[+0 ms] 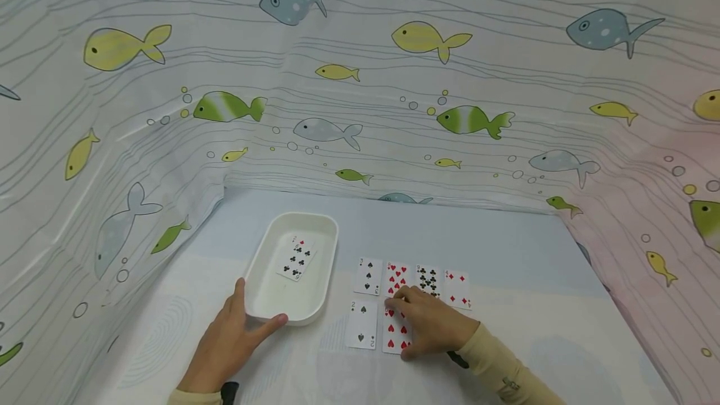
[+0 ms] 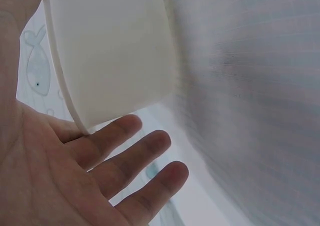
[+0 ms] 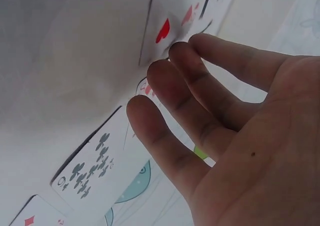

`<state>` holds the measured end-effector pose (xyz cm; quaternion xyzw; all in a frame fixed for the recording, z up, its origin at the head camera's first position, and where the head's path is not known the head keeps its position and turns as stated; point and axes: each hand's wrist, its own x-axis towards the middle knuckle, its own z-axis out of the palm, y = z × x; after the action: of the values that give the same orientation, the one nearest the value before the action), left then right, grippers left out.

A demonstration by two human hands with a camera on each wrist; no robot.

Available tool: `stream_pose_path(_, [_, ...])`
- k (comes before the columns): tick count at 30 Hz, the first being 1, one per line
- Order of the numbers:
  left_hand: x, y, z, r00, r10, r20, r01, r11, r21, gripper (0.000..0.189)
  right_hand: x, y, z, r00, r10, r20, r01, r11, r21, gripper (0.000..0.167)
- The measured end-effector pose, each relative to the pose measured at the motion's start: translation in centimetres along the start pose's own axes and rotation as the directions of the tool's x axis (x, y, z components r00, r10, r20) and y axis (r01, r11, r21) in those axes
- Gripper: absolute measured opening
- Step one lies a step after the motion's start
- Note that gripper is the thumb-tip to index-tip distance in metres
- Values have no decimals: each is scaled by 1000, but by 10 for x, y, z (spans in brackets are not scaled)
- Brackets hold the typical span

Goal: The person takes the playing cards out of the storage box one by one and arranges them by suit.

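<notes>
My left hand (image 1: 227, 336) is at the near left corner of a white plastic tray (image 1: 289, 319). Its thumb touches the near rim, the index finger lies along the left side, and the other fingers (image 2: 135, 168) spread loosely below the wall. Inside the tray lie two overlapping cards, a six of clubs (image 1: 295, 262) on top. My right hand (image 1: 430, 324) arches over a hearts playing card (image 1: 392, 336), with thumb and fingers at its opposite ends. Left of it lies a two of spades (image 1: 361, 327). The right thumb is hidden in the right wrist view.
A back row of face-up cards holds a three of spades (image 1: 368, 277), an eight of hearts (image 1: 396, 274), a nine of clubs (image 1: 427, 275) and a four of diamonds (image 1: 458, 289). Fish-printed sheeting (image 1: 382, 99) walls the table (image 1: 478, 230) at the back and sides.
</notes>
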<state>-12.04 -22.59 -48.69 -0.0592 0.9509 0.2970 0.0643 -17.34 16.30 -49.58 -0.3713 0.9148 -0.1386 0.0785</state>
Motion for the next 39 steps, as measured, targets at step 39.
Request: stream_pose_path(39, [3, 2, 2, 999, -27, 18, 27, 1000, 11, 134, 151, -54, -32, 961, 138, -238, -77, 965, 249, 78])
